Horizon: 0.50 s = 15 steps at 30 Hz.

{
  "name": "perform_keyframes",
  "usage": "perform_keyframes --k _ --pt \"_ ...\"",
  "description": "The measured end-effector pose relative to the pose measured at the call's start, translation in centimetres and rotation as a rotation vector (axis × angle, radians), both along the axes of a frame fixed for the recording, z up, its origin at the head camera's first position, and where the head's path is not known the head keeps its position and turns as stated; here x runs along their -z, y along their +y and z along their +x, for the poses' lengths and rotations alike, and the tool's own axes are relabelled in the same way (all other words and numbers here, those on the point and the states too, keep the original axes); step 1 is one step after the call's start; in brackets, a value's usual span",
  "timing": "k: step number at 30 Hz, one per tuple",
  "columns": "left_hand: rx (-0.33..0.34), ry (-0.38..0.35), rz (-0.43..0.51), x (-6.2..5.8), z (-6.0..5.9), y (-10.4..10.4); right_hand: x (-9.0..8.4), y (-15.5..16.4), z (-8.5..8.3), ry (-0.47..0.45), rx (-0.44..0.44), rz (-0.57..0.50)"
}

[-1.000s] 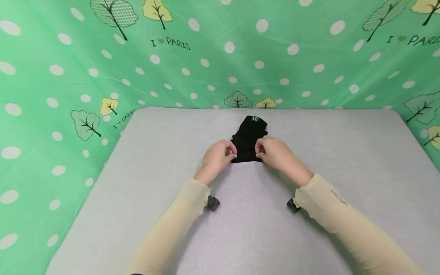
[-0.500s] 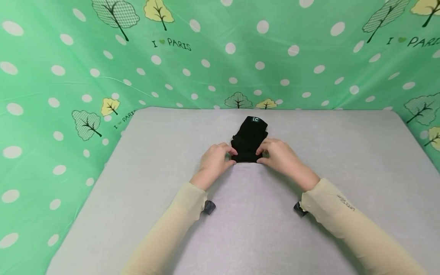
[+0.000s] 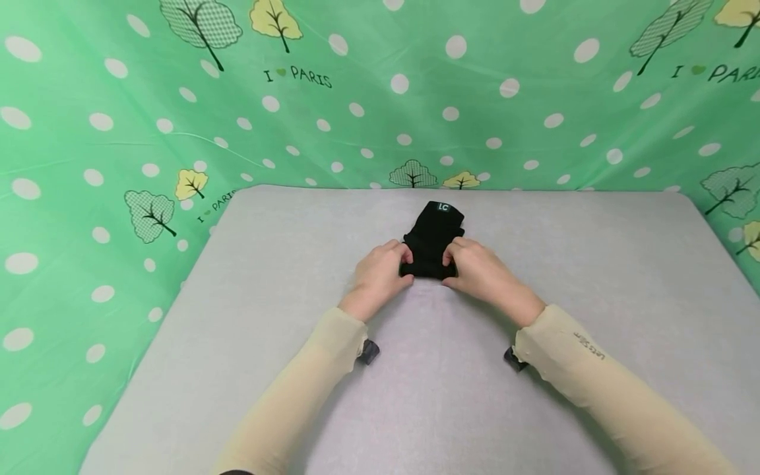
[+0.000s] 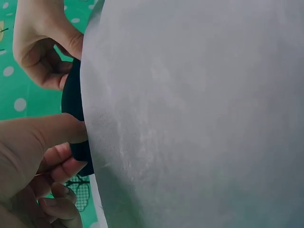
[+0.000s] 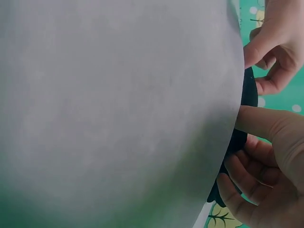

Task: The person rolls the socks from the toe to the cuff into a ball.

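Head view shows left-hand grip (image 3: pixel 382 269) and right-hand grip (image 3: pixel 479 267) now pinching the cloth (image 3: pixel 431 243) near the tabletop's (image 3: pixel 439 396) far edge, its near end seemingly rolled further, shortening it.

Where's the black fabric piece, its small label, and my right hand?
Black fabric piece (image 3: pixel 431 244), head view, its middle.
Small label (image 3: pixel 443 207), head view, its lettered face.
Right hand (image 3: pixel 479 269), head view, back of the hand.

green backdrop (image 3: pixel 368 79), white dots (image 3: pixel 456 47), printed trees (image 3: pixel 202 26), paris lettering (image 3: pixel 295 74), round-cornered grey tabletop (image 3: pixel 285 264), possibly cloth-covered
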State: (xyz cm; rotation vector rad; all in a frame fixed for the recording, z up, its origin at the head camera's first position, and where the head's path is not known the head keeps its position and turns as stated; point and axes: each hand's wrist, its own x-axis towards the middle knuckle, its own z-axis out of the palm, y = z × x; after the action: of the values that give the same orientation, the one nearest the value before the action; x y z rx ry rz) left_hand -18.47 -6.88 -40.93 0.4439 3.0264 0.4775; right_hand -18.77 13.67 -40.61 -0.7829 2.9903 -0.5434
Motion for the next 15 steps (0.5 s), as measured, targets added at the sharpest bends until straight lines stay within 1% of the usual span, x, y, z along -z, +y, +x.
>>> perform_keyframes --k 3,9,15 --pt "-0.005 0.016 0.000 0.07 -0.07 0.10 -0.06 -0.08 0.03 0.002 0.009 -0.001" --pt "-0.011 0.037 0.037 0.21 0.07 0.04 -0.02 0.08 0.21 0.013 0.022 -0.038" --pt "-0.043 0.007 0.117 0.66 0.12 -0.19 0.15 0.50 0.59 0.004 0.041 -0.095"
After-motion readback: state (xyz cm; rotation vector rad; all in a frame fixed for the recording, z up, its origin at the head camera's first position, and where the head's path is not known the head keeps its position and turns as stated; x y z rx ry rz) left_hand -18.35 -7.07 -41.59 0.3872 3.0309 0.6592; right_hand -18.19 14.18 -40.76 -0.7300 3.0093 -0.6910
